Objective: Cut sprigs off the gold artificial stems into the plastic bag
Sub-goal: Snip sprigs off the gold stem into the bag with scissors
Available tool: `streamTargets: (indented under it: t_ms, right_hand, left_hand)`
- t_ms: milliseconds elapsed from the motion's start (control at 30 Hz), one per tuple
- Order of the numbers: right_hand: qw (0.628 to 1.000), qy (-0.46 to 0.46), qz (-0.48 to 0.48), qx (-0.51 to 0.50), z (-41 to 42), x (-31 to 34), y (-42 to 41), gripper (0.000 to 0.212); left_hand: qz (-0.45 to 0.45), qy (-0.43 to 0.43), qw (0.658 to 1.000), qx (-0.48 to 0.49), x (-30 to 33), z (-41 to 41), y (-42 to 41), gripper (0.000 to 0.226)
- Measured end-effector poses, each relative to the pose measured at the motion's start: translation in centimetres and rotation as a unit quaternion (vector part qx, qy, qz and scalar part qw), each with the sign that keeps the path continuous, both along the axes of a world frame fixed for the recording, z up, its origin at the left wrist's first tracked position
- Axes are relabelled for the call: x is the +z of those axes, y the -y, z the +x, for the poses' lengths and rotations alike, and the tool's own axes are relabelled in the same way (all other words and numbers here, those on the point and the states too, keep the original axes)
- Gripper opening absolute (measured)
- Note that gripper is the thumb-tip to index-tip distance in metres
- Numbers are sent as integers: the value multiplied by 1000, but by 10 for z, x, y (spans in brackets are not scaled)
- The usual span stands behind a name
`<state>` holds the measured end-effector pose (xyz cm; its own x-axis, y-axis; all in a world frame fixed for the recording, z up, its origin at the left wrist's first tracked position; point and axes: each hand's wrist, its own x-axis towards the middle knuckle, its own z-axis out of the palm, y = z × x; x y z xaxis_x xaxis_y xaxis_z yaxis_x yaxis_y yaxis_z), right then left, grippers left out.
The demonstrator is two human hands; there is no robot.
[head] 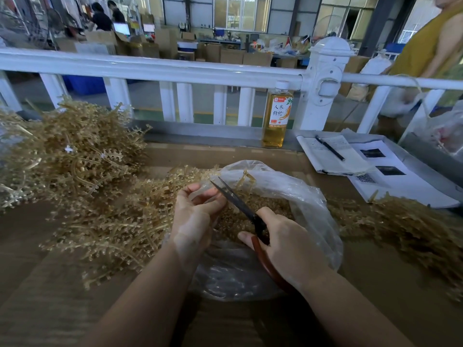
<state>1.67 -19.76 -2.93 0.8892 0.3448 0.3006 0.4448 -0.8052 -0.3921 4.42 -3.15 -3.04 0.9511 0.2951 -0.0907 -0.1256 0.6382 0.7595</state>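
Note:
A clear plastic bag (308,204) lies open in the middle of the table, with many cut gold sprigs (270,204) inside. My right hand (285,244) grips red-handled scissors (240,204), whose dark blades point up and left over the bag's mouth. My left hand (198,211) is curled at the bag's left rim and pinches a gold stem (245,179) that reaches across to the blades. A large heap of gold artificial stems (82,171) covers the table's left side. A smaller pile of gold stems (400,221) lies at the right.
A bottle of amber drink (275,116) stands at the table's back by a white railing (175,68). An open notebook with a pen (330,149) and printed sheets (390,171) lie at the back right. A person in a yellow top (431,41) stands beyond the railing.

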Motion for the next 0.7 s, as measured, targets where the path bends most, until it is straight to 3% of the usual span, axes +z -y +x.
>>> streamTargets:
  t_ms: [267, 700]
  right_hand:
    - [999, 46, -26, 0, 0, -4, 0, 40]
    - [999, 41, -27, -5, 3, -6, 0, 40]
  left_hand:
    - [-8, -12, 1000, -4, 0, 0, 0, 47]
    - [25, -33, 999, -3, -2, 2, 1, 47]
